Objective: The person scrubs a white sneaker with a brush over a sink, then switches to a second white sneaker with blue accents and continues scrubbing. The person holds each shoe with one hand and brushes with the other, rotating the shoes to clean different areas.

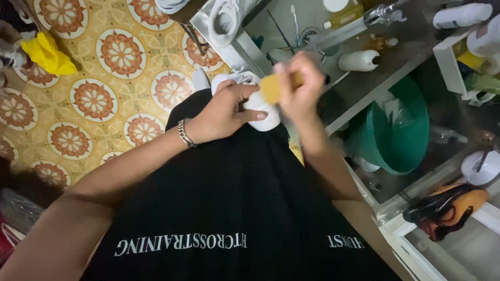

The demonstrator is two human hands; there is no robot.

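Nearest the camera, the left hand [221,112] is curled around a white shoe [260,112], gripping it from the side against the black shirt [219,208]; a silver chain bracelet [185,133] sits on that wrist. Touching the shoe from above, the right hand [300,88] is closed on a yellow sponge [272,87], fingers bent, pressing it to the shoe's upper. The shoe lies between both hands, just in front of the metal counter's edge [359,101].

To the right of the right hand, a green basin [398,140] sits down in the sink, with something pale inside that is too dim to make out. Just beyond the right hand, a white bottle [359,60] lies on its side on the counter. Further off, above the left hand, a second white shoe [225,21] rests on the counter's corner. Far right, a white box [450,65] holds bottles, one with a yellow patch.
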